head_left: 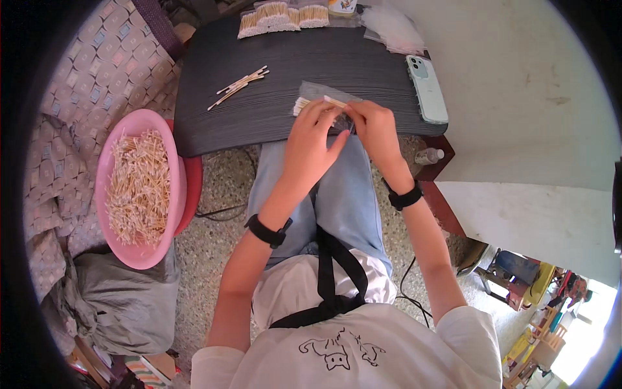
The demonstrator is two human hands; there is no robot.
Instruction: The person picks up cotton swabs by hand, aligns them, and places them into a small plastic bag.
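Observation:
My left hand (312, 144) and my right hand (376, 133) meet at the near edge of a dark table (259, 123). Together they pinch a small clear plastic bag (321, 94) with a bundle of cotton swabs (303, 106) sticking out of its left end. The fingers of both hands are closed on the bag's near edge. A loose handful of cotton swabs (238, 87) lies on the table to the left of the bag, apart from both hands.
A pink basin (113, 155) heaped with swabs sits at my left on a red stool. Filled swab packets (278, 16) and empty clear bags (392, 29) lie at the table's far edge. A phone (427, 87) rests face down at right; a small bottle (429, 155) stands below it.

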